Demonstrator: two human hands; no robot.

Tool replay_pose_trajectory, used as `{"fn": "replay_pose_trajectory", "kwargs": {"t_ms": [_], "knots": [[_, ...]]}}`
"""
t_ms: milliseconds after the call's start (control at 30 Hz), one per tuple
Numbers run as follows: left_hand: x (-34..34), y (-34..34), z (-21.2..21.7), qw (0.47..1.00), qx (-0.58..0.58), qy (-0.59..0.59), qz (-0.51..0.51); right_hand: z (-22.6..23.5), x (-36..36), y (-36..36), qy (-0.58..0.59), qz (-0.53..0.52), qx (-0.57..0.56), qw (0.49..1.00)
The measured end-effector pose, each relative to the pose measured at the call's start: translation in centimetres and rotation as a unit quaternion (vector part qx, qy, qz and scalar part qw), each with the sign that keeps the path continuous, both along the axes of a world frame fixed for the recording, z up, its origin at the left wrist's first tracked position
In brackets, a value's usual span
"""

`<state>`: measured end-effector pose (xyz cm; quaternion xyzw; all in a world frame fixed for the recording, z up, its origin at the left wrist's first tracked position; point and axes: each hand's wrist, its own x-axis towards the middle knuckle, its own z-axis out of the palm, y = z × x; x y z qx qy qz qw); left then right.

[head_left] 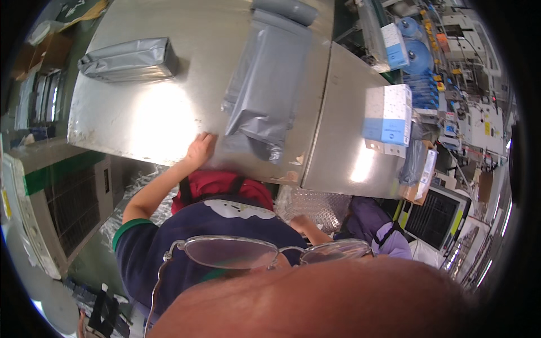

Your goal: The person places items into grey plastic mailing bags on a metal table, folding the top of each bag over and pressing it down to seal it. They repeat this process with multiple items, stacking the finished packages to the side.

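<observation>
On the metal table, my left hand rests near the front edge with its fingers curled; nothing shows in it. Just right of it lies a stack of flat grey plastic mailing bags, its near end crumpled. A filled grey plastic parcel lies at the far left of the table. Below the table's front edge is my right hand, low beside a sheet of silvery bubble wrap. Its fingers are mostly hidden, so I cannot tell whether it grips the wrap.
A rolled grey bundle lies beyond the bags. White-and-blue boxes stand on the right-hand table section, with an open cardboard box at its edge. Blue rolls sit farther right. A grey crate stands left below the table.
</observation>
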<state>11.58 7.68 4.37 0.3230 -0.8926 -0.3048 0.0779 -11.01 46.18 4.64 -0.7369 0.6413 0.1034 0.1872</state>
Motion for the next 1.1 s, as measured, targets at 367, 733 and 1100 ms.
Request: {"fn": "replay_pose_trajectory", "kwargs": {"t_ms": [367,733,1100], "knots": [[-5.4,-6.7,-1.1,0.939,-0.143,0.156,-0.273,0.9,-8.3,-23.2,-0.078,0.025,-0.29,0.953],[-12.1,-5.1,-6.0,0.964,0.09,-0.05,0.246,-3.3,-6.2,-29.8,-0.05,-0.448,-0.161,0.878],[2.7,-15.2,8.9,0.889,0.449,-0.003,0.091,3.1,6.1,-32.0,-0.301,-0.184,-0.032,0.935]]}}
